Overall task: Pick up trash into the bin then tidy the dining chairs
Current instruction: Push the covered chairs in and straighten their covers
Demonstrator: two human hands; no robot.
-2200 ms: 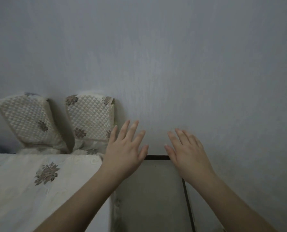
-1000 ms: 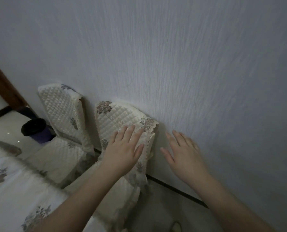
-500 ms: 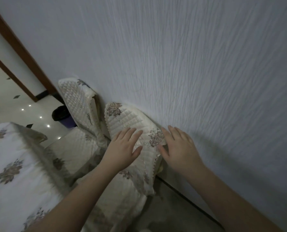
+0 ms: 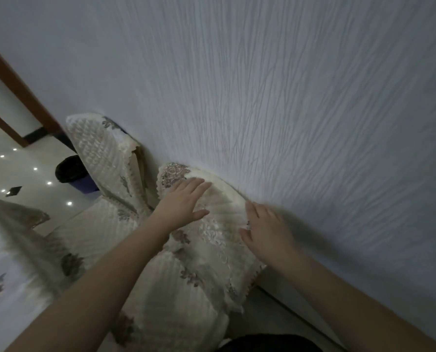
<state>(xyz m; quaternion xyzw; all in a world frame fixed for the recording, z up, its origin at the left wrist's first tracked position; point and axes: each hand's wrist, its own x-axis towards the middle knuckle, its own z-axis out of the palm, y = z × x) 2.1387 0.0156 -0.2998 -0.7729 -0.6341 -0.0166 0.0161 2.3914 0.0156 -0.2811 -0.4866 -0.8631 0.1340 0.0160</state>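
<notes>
Two dining chairs in cream quilted covers with brown flower patches stand with their backs against the white wall. My left hand [image 4: 183, 203] lies flat with straight fingers on the front of the near chair's backrest [image 4: 219, 224]. My right hand [image 4: 265, 228] touches that backrest's right edge, fingers straight, between the chair and the wall. The far chair [image 4: 102, 158] stands just to the left. A dark bin [image 4: 69, 171] sits on the floor beyond the far chair.
The textured white wall [image 4: 288, 110] fills the right and top. A table with a flowered cloth [image 4: 3, 270] is at the lower left, close to the chair seats. Glossy floor tiles [image 4: 16, 168] and a brown door frame [image 4: 11, 80] lie at far left.
The view has swung left and down towards the chairs. Both hands went from hovering in the air to resting on the near chair's backrest, and the bin came into sight.
</notes>
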